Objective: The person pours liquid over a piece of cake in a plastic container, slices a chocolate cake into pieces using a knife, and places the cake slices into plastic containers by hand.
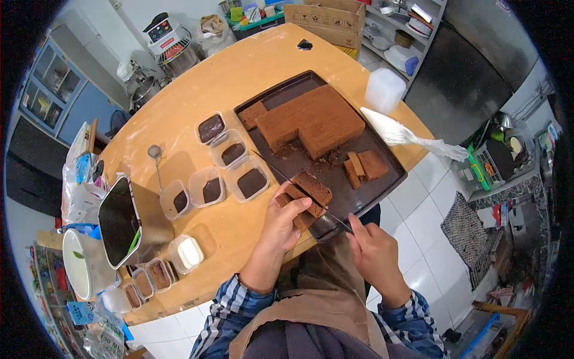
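My left hand (282,222) is closed around a piece of chocolate cake (312,186), holding it above the near corner of the dark baking tray (335,222). My right hand (378,251) grips the handle of a long thin knife (339,222). Its blade runs through the held cake, and the tip sticks out past the far side over the tray's left edge. On the tray sits a large cake block (323,116) with a corner cut away. Smaller cut pieces (372,164) lie to its right, and another piece (253,113) touches its left end.
Several clear plastic tubs with dark cake, one a tub (251,182), stand left of the tray. Farther left are a strainer spoon (156,161), a tall metal container (156,230) and a white bucket (84,263). A filled piping bag (397,133) overlaps the tray's right edge near a white jug (384,90).
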The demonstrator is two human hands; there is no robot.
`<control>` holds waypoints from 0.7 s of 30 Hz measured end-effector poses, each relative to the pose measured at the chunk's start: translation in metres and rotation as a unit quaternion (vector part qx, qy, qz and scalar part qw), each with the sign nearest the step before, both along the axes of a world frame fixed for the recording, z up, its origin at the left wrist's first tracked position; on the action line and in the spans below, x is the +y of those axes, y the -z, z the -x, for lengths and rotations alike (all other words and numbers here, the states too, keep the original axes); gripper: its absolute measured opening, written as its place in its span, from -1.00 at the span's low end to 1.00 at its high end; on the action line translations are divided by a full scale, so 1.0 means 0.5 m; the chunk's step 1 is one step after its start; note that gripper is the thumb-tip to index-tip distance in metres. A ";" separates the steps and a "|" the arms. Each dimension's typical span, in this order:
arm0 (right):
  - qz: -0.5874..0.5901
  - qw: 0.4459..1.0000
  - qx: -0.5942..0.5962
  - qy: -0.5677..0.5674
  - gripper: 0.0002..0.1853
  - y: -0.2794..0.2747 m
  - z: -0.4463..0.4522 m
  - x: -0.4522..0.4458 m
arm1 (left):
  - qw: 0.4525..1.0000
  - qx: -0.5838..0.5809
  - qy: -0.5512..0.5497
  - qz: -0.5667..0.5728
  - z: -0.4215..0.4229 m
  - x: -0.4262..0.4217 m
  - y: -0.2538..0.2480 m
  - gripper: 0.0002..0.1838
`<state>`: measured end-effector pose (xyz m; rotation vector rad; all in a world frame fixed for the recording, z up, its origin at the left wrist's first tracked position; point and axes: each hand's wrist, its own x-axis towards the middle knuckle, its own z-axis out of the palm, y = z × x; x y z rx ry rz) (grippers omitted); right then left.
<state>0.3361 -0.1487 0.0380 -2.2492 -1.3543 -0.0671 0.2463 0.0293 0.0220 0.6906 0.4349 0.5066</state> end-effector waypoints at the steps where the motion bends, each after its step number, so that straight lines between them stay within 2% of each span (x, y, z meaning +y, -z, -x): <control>1: -0.013 1.000 -0.002 -0.004 -0.61 0.004 0.000 0.006 | 1.000 0.002 0.000 -0.002 0.001 0.001 -0.001 -0.40; 4: 0.020 1.000 0.010 0.003 -0.62 -0.006 0.005 -0.006 | 0.999 -0.035 -0.017 0.022 0.003 0.004 -0.014 -0.58; 7: 0.034 0.999 0.001 0.008 -0.61 0.000 0.004 -0.020 | 1.000 -0.006 0.003 0.001 0.007 0.010 -0.001 -0.41; 10: 0.008 1.000 -0.003 0.001 -0.60 0.011 0.000 -0.002 | 0.999 -0.032 0.002 0.027 0.005 0.004 -0.008 -0.57; 16: 0.035 0.999 0.000 0.003 -0.60 0.008 0.002 -0.010 | 0.999 -0.025 -0.001 0.022 0.006 0.005 -0.011 -0.57; 21: 0.010 1.000 -0.001 0.000 -0.60 0.014 -0.001 -0.002 | 0.999 -0.009 0.002 0.047 0.004 -0.004 -0.008 -0.53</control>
